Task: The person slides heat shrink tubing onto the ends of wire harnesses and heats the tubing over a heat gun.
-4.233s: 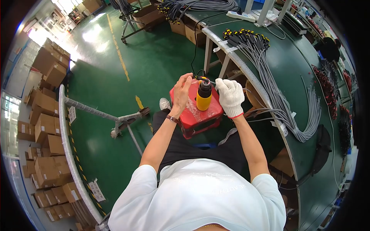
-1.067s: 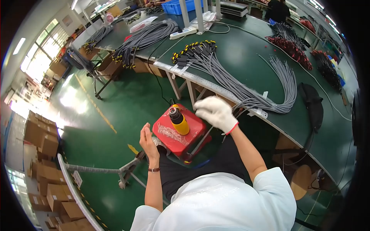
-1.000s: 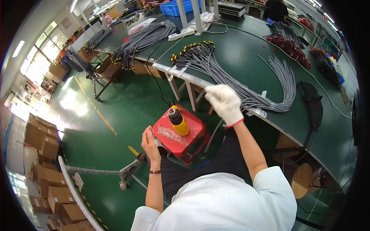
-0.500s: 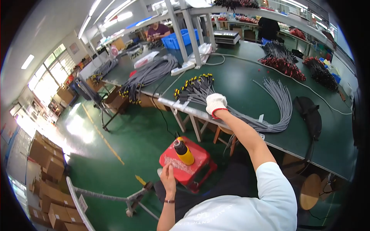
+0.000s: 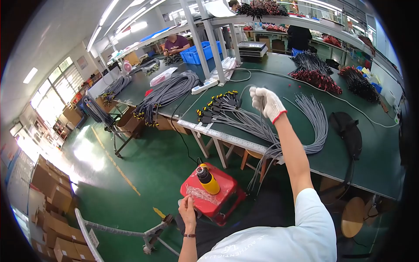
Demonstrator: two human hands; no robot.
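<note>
My right hand, in a white glove with a red cuff, is closed round a grey cable above the green table. One end of that cable curves up beside the bundle of grey cables, whose yellow and black connectors lie to its left. My bare left hand, with a brown wristband, is low at the near-left edge of the red stool; its fingers are close together, and I cannot make out whether they hold anything. A yellow and black heat gun stands upright on the stool.
Another cable coil and a white power strip lie on the table. A black bag is at the right. A metal frame and cardboard boxes stand at the left. A seated person is at the back.
The view has tilted up toward the table. My right hand has left the stool area, reached over the cable bundle and lifted a cable. My left hand stays low by the stool.
</note>
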